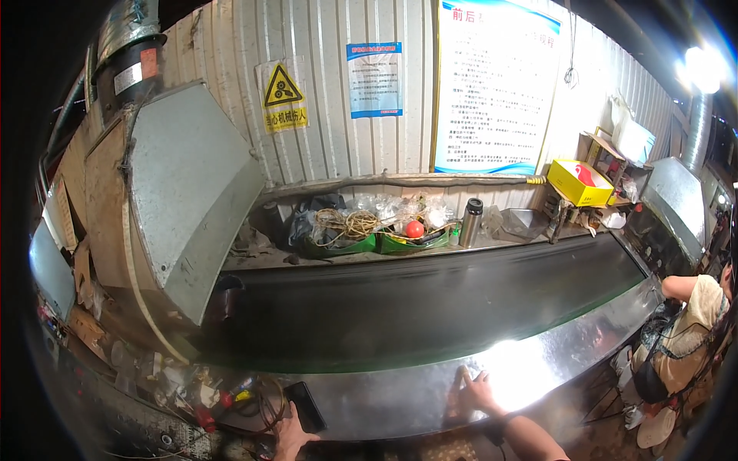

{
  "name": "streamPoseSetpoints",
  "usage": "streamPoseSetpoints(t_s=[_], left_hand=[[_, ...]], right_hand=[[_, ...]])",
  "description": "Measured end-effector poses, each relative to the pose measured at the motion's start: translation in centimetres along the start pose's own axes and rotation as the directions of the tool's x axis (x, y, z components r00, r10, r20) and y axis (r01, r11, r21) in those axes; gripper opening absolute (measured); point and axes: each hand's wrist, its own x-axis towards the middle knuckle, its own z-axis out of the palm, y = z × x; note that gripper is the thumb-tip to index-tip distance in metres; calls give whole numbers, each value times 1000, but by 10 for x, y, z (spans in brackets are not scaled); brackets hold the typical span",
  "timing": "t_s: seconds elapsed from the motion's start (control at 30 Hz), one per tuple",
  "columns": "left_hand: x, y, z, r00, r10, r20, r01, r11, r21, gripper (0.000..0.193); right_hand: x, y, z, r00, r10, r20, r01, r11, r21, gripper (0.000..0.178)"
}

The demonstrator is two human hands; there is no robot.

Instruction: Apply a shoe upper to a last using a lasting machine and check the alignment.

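Note:
My left hand point(291, 438) is at the lower edge, thumb spread from the fingers, beside a black phone point(306, 406) lying on the metal ledge point(377, 399). A finger reaches up along the phone's near left side; I cannot tell whether it touches. Farther right, my right hand point(481, 393) rests at the shiny ledge with fingers stretched out, nothing visible in it. Beyond the ledge runs a wide dark conveyor belt point(415, 303) with a green edge. Looped brown cord point(270, 403) lies just left of the phone.
Red and yellow small items point(231, 398) clutter the left end. A large grey metal hood point(188, 165) rises at left. Behind the belt stand green trays point(346, 246), a steel flask point(471, 223) and a yellow box point(579, 183). Another person point(696, 323) is at far right.

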Motion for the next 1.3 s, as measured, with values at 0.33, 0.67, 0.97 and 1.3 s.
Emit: streamPoseSetpoints(t_s=[0.33, 0.67, 0.97, 1.3], left_hand=[[-1, 4, -3, 1000, -9, 0, 9, 1000, 15, 145], [1, 4, -2, 1000, 10, 1, -10, 1000, 8, 148], [0, 2, -1, 1000, 13, -13, -13, 999, 33, 147], [-3, 2, -1, 999, 8, -44, -5, 998, 67, 144]], right_hand=[[-6, 0, -8, 1000, 11, -22, -11, 999, 34, 119], [-15, -4, -23, 1000, -3, 9, 3, 1000, 19, 123], [-14, -7, -16, 999, -1, -44, 3, 999, 35, 124], [-7, 2, 0, 993, -36, -115, 33, 999, -27, 111]])
